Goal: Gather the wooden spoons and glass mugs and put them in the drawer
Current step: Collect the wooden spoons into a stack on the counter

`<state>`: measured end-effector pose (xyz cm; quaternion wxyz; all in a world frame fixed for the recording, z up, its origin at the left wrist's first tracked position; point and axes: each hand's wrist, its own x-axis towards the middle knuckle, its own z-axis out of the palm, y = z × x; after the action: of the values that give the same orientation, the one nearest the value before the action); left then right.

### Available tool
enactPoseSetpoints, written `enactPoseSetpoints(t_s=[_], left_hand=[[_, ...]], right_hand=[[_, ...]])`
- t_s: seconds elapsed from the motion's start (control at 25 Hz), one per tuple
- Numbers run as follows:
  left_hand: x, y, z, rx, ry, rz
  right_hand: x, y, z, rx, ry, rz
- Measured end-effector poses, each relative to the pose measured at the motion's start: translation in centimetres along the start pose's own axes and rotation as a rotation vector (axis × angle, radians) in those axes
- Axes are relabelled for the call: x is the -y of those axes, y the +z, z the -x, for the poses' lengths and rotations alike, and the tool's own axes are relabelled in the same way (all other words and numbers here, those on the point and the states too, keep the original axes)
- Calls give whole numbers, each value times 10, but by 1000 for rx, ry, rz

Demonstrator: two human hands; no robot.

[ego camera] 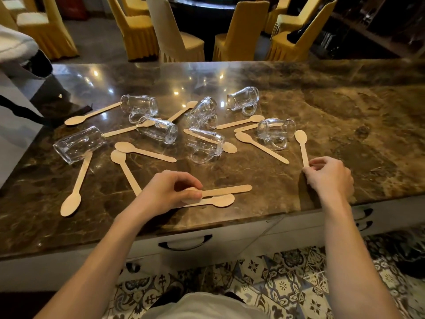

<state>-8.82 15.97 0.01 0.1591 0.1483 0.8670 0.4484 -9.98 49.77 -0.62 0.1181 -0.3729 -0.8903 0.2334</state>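
Observation:
Several wooden spoons and several glass mugs lie scattered on a brown marble counter, all the mugs on their sides. My left hand pinches the bowl of one wooden spoon near the front edge, and a second spoon lies just under it. My right hand grips the handle end of another spoon at the right. The nearest glass mug lies beyond my left hand. Below the counter sits a shut white drawer with a black handle.
Yellow-covered chairs stand behind the counter. A white bag with black straps rests at the counter's far left. More white drawers run along the right. Patterned floor tiles lie below.

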Motion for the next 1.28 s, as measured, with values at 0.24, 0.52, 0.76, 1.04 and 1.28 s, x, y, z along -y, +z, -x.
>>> enactPoseSetpoints(t_s=[0.24, 0.52, 0.76, 1.04, 1.28], left_hand=[[1, 4, 0, -51, 46, -145], [4, 5, 4, -156, 97, -121], [28, -28, 37, -565, -16, -225], [55, -48, 51, -666, -387, -507], [61, -46, 38, -670, -450, -602]], right_hand=[[1, -7, -16, 173, 94, -71], [1, -10, -8, 122, 30, -97], [8, -23, 10, -49, -239, -229], [53, -9, 68, 296, -846, -257], [51, 20, 101, 435, -981, -177]])
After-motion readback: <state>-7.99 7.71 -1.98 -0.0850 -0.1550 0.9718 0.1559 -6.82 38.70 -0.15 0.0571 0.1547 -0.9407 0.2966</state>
